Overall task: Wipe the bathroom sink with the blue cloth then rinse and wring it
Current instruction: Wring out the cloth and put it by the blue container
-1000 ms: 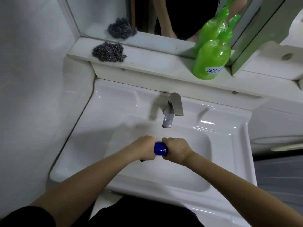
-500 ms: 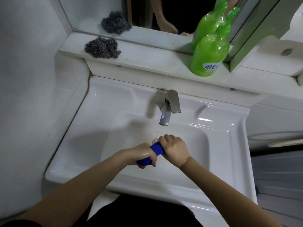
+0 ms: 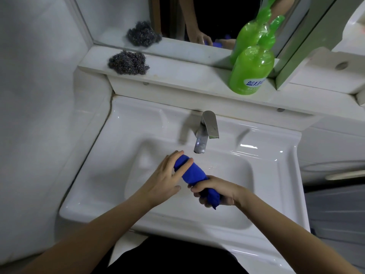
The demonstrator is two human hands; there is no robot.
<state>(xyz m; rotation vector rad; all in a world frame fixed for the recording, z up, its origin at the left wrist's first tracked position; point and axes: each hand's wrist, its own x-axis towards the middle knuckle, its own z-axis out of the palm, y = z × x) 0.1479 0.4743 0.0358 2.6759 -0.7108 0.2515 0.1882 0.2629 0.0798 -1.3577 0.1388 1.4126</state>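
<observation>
The blue cloth [image 3: 192,173] is rolled into a tight, thick twist and is held above the basin of the white sink [image 3: 83,194], just in front of and below the spout of the metal faucet [image 3: 205,131]. The roll lies on a slant, its upper end toward the faucet and its lower end toward the person. The right hand [image 3: 217,191] grips the lower end, fingers curled fully round it, with a short tail of cloth showing below the fist. The left hand [image 3: 164,178] is largely uncurled: its fingers lie nearly straight against the upper end of the roll, and the thumb stands apart from the cloth. No water stream is discernible at the spout. On the shelf [image 3: 177,76] behind the sink a grey steel-wool scourer [image 3: 128,63] sits at the left and a green bottle [image 3: 250,72] with a blue-and-white label stands at the right. Both are reflected in the mirror [image 3: 118,16] above, as are the person's hands and the cloth.
</observation>
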